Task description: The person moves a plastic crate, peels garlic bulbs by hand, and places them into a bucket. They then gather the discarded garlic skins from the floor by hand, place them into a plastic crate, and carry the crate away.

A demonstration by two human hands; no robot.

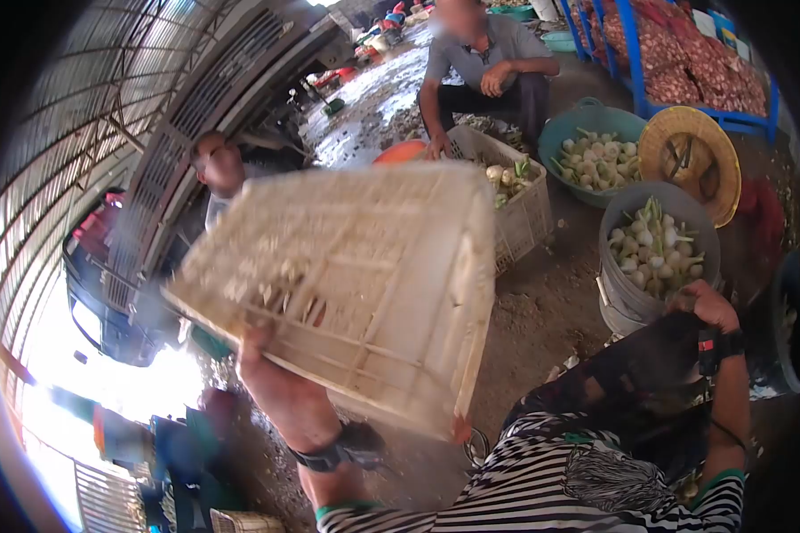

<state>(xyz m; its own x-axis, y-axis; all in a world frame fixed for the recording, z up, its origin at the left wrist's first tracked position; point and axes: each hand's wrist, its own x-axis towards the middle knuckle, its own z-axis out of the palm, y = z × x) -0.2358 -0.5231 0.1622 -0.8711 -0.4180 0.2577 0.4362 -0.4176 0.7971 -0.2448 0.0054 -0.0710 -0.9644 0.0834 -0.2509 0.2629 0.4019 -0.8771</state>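
My left hand [260, 342] grips a cream plastic crate [391, 293] by its side, its fingers partly showing through the slots. The crate is raised and tilted in front of me, slightly blurred, and it hides part of the floor and of a person behind it. At the near rim of a grey bucket [609, 298] is my right hand [709, 306], its fingers curled; what they hold, if anything, is hidden. White bulbs with green stems [653, 249], which look like garlic, fill much of the bucket.
A person in a grey shirt [480, 53] squats behind another crate [529, 218] holding bulbs. To its right are a green basin [564, 133] of bulbs and a woven basket [729, 178]. Mesh sacks [702, 67] lie on a blue rack [636, 53]. Another person [218, 169] is at left.
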